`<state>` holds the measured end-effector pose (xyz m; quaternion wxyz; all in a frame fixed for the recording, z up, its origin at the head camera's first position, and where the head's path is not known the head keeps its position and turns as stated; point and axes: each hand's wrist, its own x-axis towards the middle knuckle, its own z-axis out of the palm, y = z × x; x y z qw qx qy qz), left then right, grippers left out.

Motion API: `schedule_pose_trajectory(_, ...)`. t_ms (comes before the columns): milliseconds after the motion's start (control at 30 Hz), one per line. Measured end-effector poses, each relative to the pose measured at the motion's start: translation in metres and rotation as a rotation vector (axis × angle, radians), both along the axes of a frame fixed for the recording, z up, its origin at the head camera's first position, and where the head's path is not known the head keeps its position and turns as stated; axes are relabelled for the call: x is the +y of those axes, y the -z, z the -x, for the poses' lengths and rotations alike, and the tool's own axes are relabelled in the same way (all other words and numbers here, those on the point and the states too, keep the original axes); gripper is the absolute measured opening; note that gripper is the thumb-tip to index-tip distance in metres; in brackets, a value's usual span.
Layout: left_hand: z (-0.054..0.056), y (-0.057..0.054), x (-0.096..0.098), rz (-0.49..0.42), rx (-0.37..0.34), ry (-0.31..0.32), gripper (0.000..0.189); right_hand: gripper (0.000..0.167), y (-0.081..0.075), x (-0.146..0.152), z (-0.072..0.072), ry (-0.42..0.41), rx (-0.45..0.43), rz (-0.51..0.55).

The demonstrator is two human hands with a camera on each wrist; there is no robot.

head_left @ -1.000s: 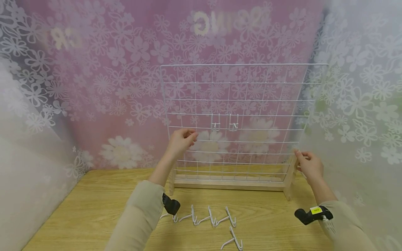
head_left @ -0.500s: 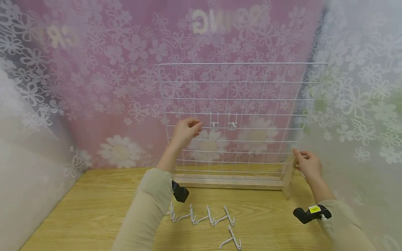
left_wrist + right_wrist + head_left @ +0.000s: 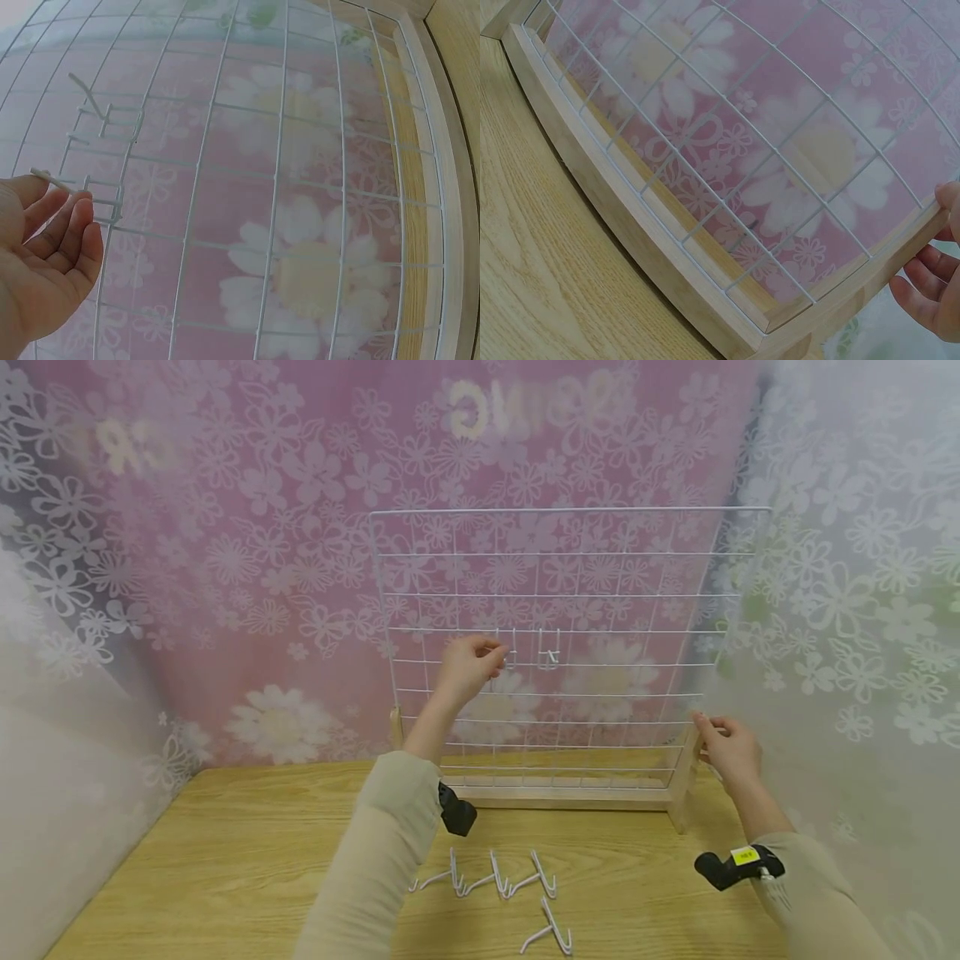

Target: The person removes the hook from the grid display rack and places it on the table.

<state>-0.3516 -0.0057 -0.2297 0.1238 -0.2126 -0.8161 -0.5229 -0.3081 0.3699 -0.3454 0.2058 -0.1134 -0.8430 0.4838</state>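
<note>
A white wire grid panel (image 3: 600, 631) stands upright in a wooden stand (image 3: 570, 799). Two white wire hooks hang side by side near its middle. My left hand (image 3: 471, 670) is at the left hook (image 3: 103, 201), thumb and fingertips around its projecting prong in the left wrist view. Just to the right hangs the other hook (image 3: 549, 658), untouched. My right hand (image 3: 731, 748) grips the stand's right wooden upright (image 3: 855, 291), thumb in front and the other fingers curled behind it.
Several loose white hooks (image 3: 497, 875) lie on the wood-grain table (image 3: 187, 860) in front of the stand, one (image 3: 549, 928) nearer the front. My left sleeve (image 3: 375, 860) partly covers the leftmost. A flowered pink curtain (image 3: 247, 568) hangs behind the grid.
My left hand has moved right along the grid to the left hanging hook, its fingertips now overlapping it. My right hand has stayed on the upright.
</note>
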Motion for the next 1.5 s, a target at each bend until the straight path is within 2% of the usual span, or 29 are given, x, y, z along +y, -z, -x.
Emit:
schedule_pose_trajectory(367,0.005,-0.003,0.005,-0.166,-0.120,0.045,0.026,0.063,-0.001,0.000,0.001,0.022,-0.005,-0.009)
schedule_pose_trajectory(633,0.008,-0.003,0.008,-0.240,-0.163,0.068,0.020,0.066,0.000,-0.001,0.001,0.019,-0.005,-0.011)
schedule_pose_trajectory(1067,0.004,-0.007,0.009,-0.269,-0.203,0.078,0.020,0.066,0.000,-0.001,0.000,0.007,-0.008,-0.001)
schedule_pose_trajectory(1200,0.001,-0.009,0.009,-0.288,-0.189,0.096,0.024,0.066,0.001,-0.001,0.001,0.005,-0.002,0.003)
schedule_pose_trajectory(1500,-0.008,-0.010,0.012,-0.289,-0.174,0.136,0.017,0.064,0.000,0.001,0.000,0.007,0.006,0.009)
